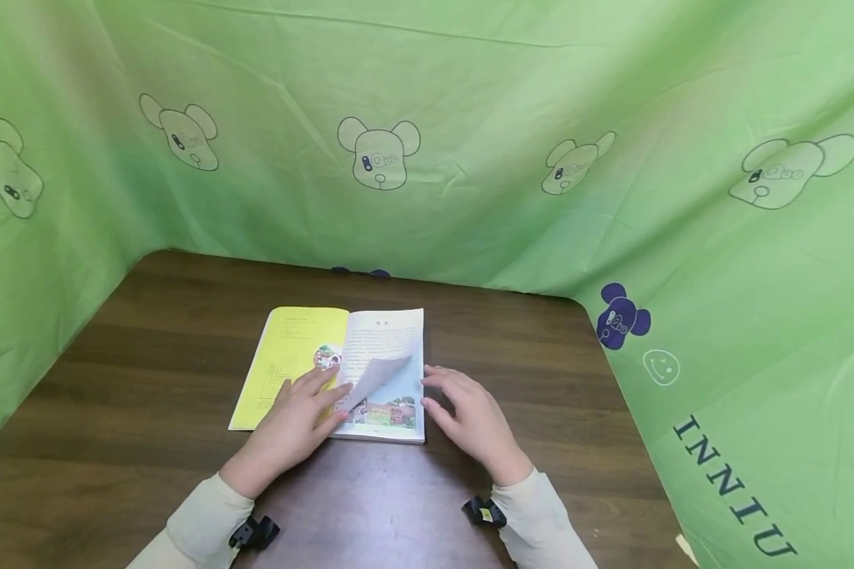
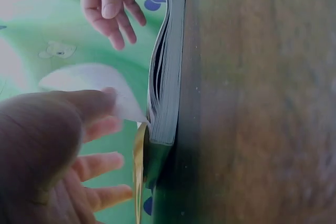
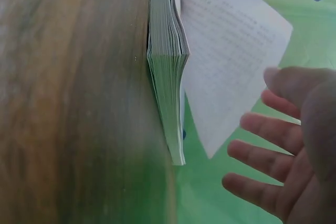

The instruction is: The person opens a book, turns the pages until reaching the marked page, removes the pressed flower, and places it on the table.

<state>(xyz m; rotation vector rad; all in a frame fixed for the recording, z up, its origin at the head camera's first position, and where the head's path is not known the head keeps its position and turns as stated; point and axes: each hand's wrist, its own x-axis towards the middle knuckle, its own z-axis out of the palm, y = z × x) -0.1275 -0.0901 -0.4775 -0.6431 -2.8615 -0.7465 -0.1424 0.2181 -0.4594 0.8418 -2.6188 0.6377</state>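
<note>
An open book (image 1: 384, 324) lies on the table, with a yellow left page (image 1: 285, 356) and a printed right page that has a coloured picture at its foot. One leaf (image 1: 377, 375) stands raised and curled over the right page, its near corner bent towards the spine. My left hand (image 1: 295, 423) lies over the spine side with spread fingers, thumb and forefinger right at this leaf. Seen from the left wrist, the thumb overlaps the lifted leaf (image 2: 94, 80). My right hand (image 1: 473, 415) is beside the book's right edge, fingers extended and apart from the leaf (image 3: 231, 61).
The brown wooden table (image 1: 149, 371) carries the book near its middle. Green cloth (image 1: 455, 221) printed with bear heads hangs around the table's back and sides. Dark wrist cameras are strapped at both pale sleeves (image 1: 209, 514).
</note>
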